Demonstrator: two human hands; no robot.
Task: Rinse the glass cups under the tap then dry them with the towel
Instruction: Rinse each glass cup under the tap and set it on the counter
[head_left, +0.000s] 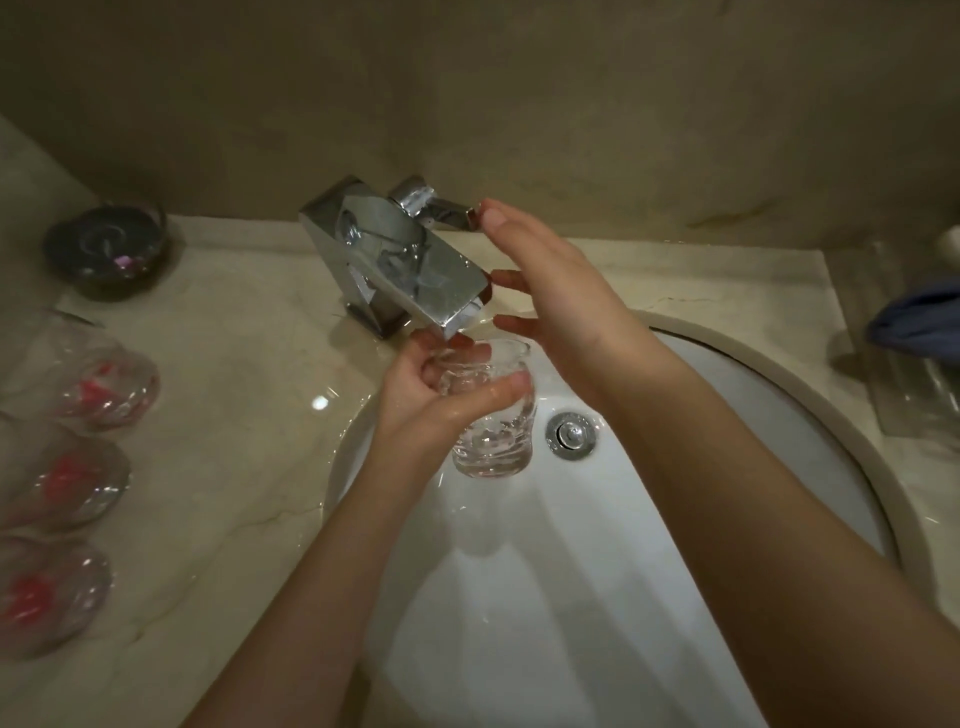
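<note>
Gripped in the left hand (415, 400), one glass cup (493, 415) sits over the white sink (727, 395), directly under the tap (410, 260) spout; right hand (556, 280), fingers spread, reaches beside the tap; three more cups (98, 384) stand left of the sink

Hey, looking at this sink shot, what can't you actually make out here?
- Head view: whether water runs from the tap; the left hand and glass cup hide the spout's mouth.
- The three cups on the counter: blurred and cut by the left edge, so the red inside is unclear.
- The blue cloth: cut by the right edge; towel or not is unclear.
- The right hand: whether it touches the tap handle.
</note>
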